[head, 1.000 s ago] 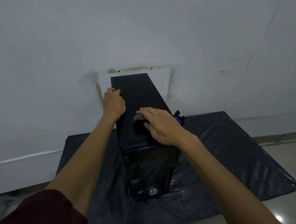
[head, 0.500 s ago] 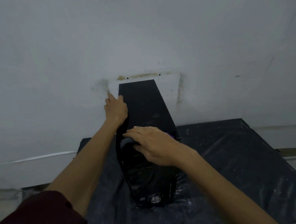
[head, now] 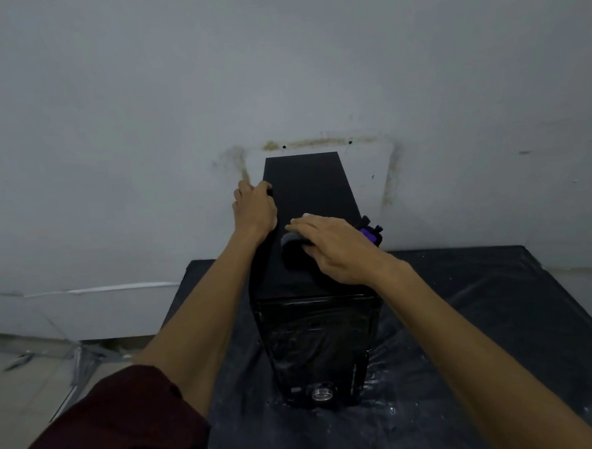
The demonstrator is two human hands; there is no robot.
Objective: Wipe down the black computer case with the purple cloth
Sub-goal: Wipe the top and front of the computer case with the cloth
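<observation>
Grey wall (head: pixel 111 131) behind; flat right hand (head: pixel 337 253) presses cloth (head: pixel 291 245), left hand (head: pixel 254 209) grips case (head: pixel 313 189).

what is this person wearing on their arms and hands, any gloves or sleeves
No gloves, rings or watch show: the left hand and right hand are bare. A dark red sleeve covers the left arm down to about the elbow; the right arm shows no sleeve in frame.

The one head camera looks forward and down from close above the case (head: pixel 308 196), which stands at 12 o'clock before the wall (head: pixel 279 70).
</observation>
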